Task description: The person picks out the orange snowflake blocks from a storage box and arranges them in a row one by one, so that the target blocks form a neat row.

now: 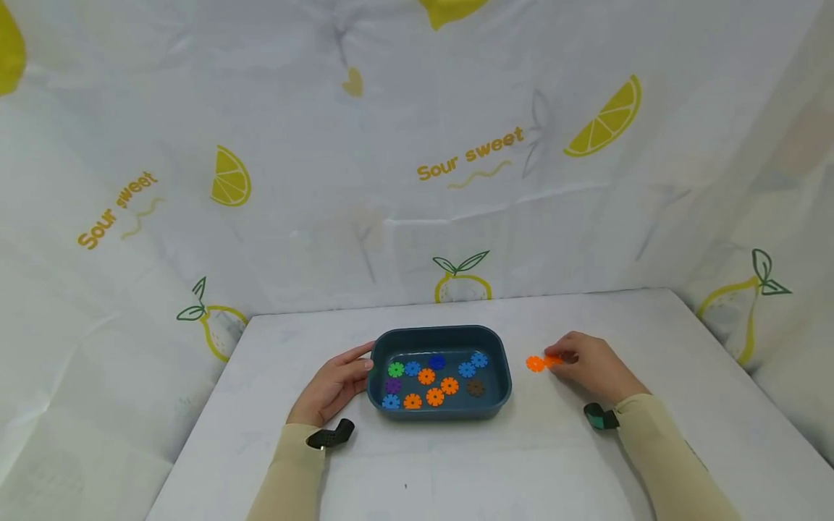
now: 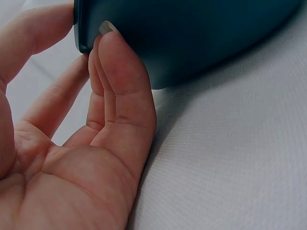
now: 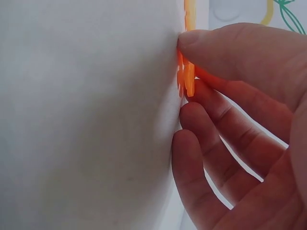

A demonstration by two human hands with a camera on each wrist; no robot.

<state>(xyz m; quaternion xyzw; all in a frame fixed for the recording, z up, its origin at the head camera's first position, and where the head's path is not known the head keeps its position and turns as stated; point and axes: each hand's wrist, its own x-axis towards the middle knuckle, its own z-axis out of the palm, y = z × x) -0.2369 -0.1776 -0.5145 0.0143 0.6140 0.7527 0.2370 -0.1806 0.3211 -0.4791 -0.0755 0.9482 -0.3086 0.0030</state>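
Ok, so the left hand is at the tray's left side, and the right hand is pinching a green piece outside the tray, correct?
Not quite: the right hand is pinching an orange piece, not a green one, as the right wrist view shows. The rest stands.

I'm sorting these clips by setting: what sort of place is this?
Probably a makeshift recording booth, though that is a guess: lemon-printed sheeting backs a white table, where a dark tray holds colourful notched discs.
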